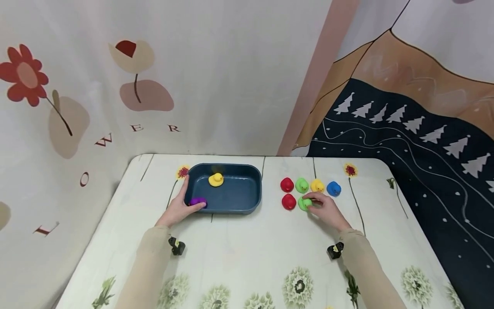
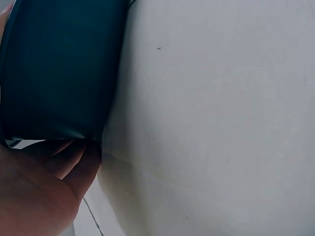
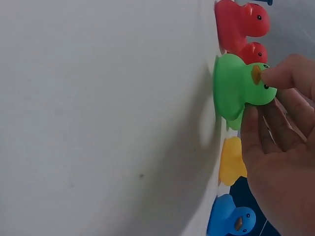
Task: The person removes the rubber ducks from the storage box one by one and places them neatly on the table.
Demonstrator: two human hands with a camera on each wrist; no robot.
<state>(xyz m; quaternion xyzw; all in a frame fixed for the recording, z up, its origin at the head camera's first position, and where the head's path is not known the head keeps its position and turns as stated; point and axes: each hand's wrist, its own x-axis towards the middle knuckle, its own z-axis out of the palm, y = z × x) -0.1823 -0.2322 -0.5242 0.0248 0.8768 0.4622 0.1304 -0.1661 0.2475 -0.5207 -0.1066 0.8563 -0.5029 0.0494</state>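
Note:
A dark blue tray (image 1: 227,193) stands on the table; in it sit a yellow rubber duck (image 1: 216,180) and, by the near left corner, a purple one (image 1: 197,201). My left hand (image 1: 177,211) grips the tray's left end, thumb along the near rim, fingers at the outer wall in the left wrist view. To the right, my right hand (image 1: 328,212) holds a green rubber duck (image 3: 231,88) between thumb and fingers, thumb at its orange beak. That duck is in the near row, beside a red duck (image 1: 288,201).
Behind them, a row holds another red duck (image 1: 287,185), a second green duck (image 1: 302,185), a yellow duck (image 1: 317,185) and a blue duck (image 1: 333,189). A flower-printed cloth (image 1: 251,253) covers the table. Printed curtains (image 1: 231,86) hang behind its far edge.

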